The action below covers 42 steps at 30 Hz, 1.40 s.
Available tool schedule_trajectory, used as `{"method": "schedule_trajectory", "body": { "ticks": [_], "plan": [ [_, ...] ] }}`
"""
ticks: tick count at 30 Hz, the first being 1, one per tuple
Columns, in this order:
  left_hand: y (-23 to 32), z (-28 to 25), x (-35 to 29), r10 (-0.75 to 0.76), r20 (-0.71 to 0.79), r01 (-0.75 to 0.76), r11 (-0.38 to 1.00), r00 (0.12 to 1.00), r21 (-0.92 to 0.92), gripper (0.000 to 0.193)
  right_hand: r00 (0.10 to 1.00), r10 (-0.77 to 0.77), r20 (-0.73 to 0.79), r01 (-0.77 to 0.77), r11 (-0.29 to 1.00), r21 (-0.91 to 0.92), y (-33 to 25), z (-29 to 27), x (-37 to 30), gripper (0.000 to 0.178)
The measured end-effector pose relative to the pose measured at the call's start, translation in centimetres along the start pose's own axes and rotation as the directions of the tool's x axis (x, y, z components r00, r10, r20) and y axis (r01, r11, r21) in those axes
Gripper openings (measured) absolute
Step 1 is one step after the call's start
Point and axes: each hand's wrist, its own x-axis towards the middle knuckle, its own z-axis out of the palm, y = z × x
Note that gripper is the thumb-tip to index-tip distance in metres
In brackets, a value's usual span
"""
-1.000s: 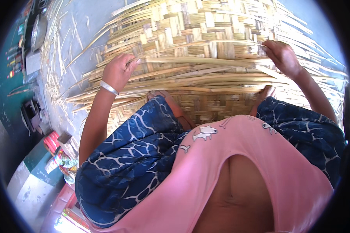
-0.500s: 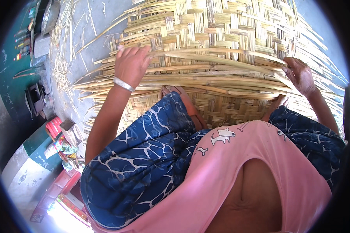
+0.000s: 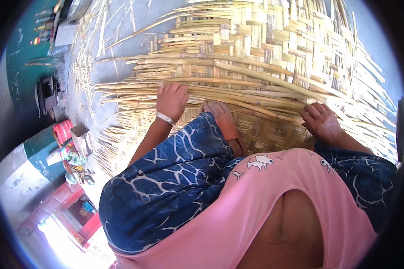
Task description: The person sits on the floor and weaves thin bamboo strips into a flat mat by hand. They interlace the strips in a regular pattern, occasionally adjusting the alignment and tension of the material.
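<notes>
Across the grey floor lies a broad woven mat of flat, straw-coloured strips, filling the upper middle of the view and running down between the person's legs. Over it, from left to right just beyond the feet, runs a loose band of long strips, their ends splaying out past both sides of the weave.

On the left part of that band rests the left hand, back upward, its fingers bent over the strips (a pale bracelet circles the wrist); whether it pinches any of them I cannot tell. Near the band's right part is the right hand, knuckles up and fingers curled; its fingertips are hidden, so I cannot tell if it grips a strip.

Between the hands, the left foot has its toes at the band's near edge. Beside the mat, on the left, thin scraps litter the floor, and farther down that side is a red container.
</notes>
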Motion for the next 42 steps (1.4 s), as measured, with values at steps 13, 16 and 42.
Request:
{"method": "schedule_trajectory", "body": {
  "ticks": [13,16,42],
  "plan": [
    [3.6,-4.4,2.1,0.128,-0.152,-0.150,0.978,0.980,-0.144,0.015,0.980,0.191,0.049,-0.196,0.972,0.126,-0.5,0.4,0.7,0.032],
    [5.6,-4.7,2.8,0.191,-0.206,-0.236,0.945,0.960,-0.225,0.016,0.988,0.156,0.009,-0.156,0.981,0.115,-0.6,0.3,1.0,0.034],
    [-7.4,4.3,-1.8,-0.786,0.535,0.314,-0.446,0.310,-0.838,0.028,0.979,-0.137,0.151,0.134,0.991,0.029,-2.5,1.6,0.3,0.032]
  ]
}}
